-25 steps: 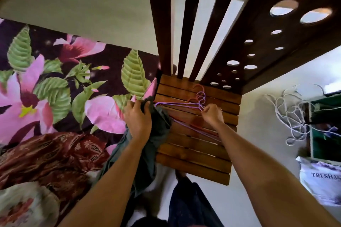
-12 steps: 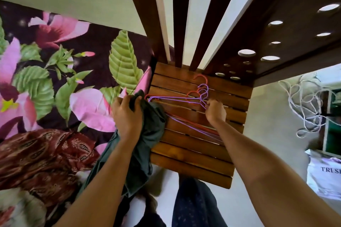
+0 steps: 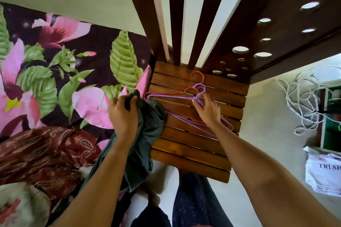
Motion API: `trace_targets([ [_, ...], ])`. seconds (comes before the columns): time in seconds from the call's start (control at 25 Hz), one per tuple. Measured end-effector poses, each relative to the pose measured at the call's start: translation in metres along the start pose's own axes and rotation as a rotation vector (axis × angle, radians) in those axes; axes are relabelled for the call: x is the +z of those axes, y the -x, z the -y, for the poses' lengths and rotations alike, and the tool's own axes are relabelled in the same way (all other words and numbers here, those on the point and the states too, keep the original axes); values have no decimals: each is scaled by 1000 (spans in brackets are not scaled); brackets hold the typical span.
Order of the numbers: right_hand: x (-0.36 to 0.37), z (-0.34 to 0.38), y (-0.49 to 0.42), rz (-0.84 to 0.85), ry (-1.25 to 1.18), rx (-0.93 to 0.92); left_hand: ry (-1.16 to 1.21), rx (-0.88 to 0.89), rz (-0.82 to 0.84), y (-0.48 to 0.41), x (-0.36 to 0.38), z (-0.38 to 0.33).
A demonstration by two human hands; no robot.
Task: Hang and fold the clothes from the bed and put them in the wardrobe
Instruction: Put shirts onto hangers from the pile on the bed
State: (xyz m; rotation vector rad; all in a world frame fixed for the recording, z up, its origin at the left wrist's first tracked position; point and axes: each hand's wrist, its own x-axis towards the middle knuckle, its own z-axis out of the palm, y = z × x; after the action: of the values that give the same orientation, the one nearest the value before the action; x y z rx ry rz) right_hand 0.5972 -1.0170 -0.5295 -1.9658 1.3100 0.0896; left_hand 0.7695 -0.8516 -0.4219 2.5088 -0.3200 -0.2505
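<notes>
My left hand (image 3: 122,114) grips a dark grey-green garment (image 3: 145,138) at the left edge of a slatted wooden chair seat (image 3: 193,145); the cloth hangs down past the seat. On the seat lie several thin wire hangers, purple ones (image 3: 173,96) and red ones (image 3: 198,76), stacked with their hooks together. My right hand (image 3: 207,109) rests on the stack, its fingers pinching the neck of a purple hanger below the hooks. A maroon patterned garment (image 3: 46,153) lies on the bed at the lower left.
The bed carries a dark floral sheet (image 3: 73,72) on the left. The chair's dark slatted back (image 3: 177,14) rises ahead. White cord (image 3: 302,101) lies tangled on the floor at right, beside a green shelf (image 3: 332,131) and a white printed bag (image 3: 323,173).
The view has shifted closer to the chair. My right hand has opened its fingers onto the hanger necks near the hooks. My left hand keeps its hold on the garment.
</notes>
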Motion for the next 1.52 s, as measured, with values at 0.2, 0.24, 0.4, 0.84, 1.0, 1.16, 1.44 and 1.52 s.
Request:
trace_targets([
  [0.2, -10, 27, 29, -43, -84, -165, 34, 67, 34, 9, -34, 11],
  [0.24, -11, 33, 37, -29, -91, -159, 29, 81, 39, 11, -43, 15],
  [0.4, -23, 62, 78, -52, -50, -171, 78, 97, 9, 22, -90, 26],
  [0.84, -89, 181, 188, -129, -210, -540, 133, 144, -137, 19, -215, 46],
  [1.0, -101, 205, 212, -174, -184, -588, 140, 63, -137, 16, -238, 61],
  [1.16, -107, 219, 227, -194, -117, -595, 198, -51, -86, 21, -251, 65],
  [1.44, -106, 231, 245, -243, -86, -544, 182, 72, 13, 23, -249, 59],
  [1.52, -112, 230, 244, -263, -84, -534, 151, 109, 36, 20, -250, 60],
])
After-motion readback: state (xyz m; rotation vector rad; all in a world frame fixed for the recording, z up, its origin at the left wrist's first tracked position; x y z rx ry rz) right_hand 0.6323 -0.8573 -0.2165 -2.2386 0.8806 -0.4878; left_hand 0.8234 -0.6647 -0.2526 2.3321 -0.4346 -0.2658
